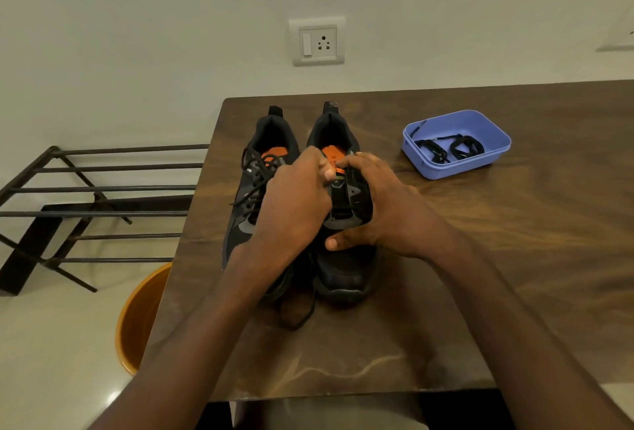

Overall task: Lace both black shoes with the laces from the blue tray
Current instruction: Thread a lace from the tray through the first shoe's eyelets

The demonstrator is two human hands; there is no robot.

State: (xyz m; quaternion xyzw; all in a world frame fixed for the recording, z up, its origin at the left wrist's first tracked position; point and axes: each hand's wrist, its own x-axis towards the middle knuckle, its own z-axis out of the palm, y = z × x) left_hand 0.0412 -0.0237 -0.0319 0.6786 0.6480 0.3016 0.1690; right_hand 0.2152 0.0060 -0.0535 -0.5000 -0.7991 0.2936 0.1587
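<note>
Two black mesh shoes (346,258) side by side on brown bench (514,258); both hands' fingers (326,168) pinch right shoe's tongue, lace loop (298,309) dangling loose — could snag or slip out; spare laces (446,150) in blue plastic tray (480,163).

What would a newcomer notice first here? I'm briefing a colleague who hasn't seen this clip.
Two hands meet mid-table over a pair of black shoes: the left hand and right hand both grip the right shoe around its tongue. The left shoe beside it already carries a lace. Farther right, a blue tray holds more black laces.
</note>
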